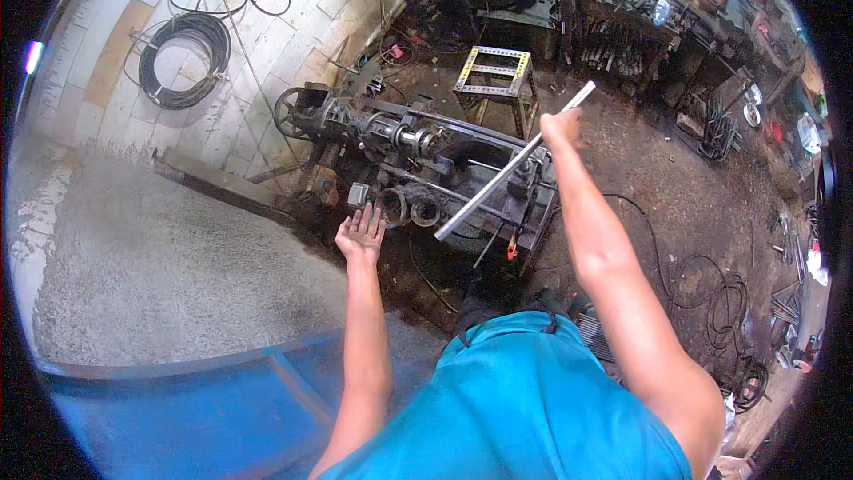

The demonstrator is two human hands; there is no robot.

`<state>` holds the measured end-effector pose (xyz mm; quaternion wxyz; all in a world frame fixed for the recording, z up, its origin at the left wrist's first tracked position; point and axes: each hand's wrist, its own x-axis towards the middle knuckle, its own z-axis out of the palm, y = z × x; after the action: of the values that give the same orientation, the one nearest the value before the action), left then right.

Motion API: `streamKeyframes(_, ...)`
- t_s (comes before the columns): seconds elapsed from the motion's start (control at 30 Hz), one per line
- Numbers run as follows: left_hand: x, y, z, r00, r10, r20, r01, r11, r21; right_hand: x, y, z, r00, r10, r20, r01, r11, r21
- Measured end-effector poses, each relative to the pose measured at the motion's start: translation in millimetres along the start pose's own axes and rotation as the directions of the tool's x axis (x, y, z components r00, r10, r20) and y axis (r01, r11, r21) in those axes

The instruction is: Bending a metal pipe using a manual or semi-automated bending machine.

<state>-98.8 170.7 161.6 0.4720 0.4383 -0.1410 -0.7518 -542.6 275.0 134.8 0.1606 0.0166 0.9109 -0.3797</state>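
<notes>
Here's my right hand (561, 129), out ahead of me and wrapped firmly round a long, pale metal bar (489, 193), fingers curled in, gripping it near its upper end! The bar slants down from there to the lower left, its far end out over the lathe-like machine (410, 138); whether it touches anything beneath, I can't tell from up here.

Over to my left hand (362, 236), and it's wide open: palm up, fingers spread, nothing held in them. The tips are right by a small grey box (358, 194) at the machine's near edge, contact too close to call, with a pair of dark round rings (425, 212) side by side just to the right.

Beyond the machine stands a metal-framed stool (494, 69), upright on the dark, stained floor (662, 173). Up to the left, a thick black coil (219, 58) on the white tiles (115, 124)! Down low, my teal shirt (551, 400) fills the middle, and a blue panel (178, 427) spreads across the lower left corner.
</notes>
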Motion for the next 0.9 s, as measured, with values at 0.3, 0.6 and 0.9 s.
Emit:
streamKeyframes(0.3,-0.3,-18.7,10.2,0.999,-0.048,0.025,0.047,0.998,0.029,-29.7,3.1,2.3,0.926,-0.326,0.188,0.341,0.938,-0.054)
streamKeyframes(0.6,0.5,-28.2,12.2,0.998,-0.058,0.037,0.057,0.998,0.032,-67.3,28.3,-8.7,0.703,-0.672,0.233,0.709,0.687,-0.156)
streamKeyframes(0.9,16.9,-54.1,10.0,0.993,-0.114,-0.014,0.114,0.993,-0.037,-100.4,58.3,-62.3,0.287,-0.841,0.458,0.958,0.264,-0.116)
